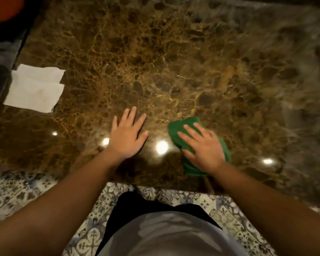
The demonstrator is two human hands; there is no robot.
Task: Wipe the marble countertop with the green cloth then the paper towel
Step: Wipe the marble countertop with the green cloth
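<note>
The brown veined marble countertop [164, 61] fills most of the view. My right hand [201, 146] presses flat on the crumpled green cloth [177, 126], near the counter's front edge. The cloth shows beyond my fingertips and under my wrist. My left hand [127, 133] rests flat on the bare marble just left of it, fingers spread, holding nothing. A white paper towel [35, 89], folded into overlapping sheets, lies at the counter's left edge, well apart from both hands.
The counter's front edge [155, 183] runs just below my hands, with patterned floor tiles [26, 191] beneath. A dark gap and an orange object [4, 8] lie beyond the left edge. Ceiling lights reflect as bright spots [162, 146] on the marble.
</note>
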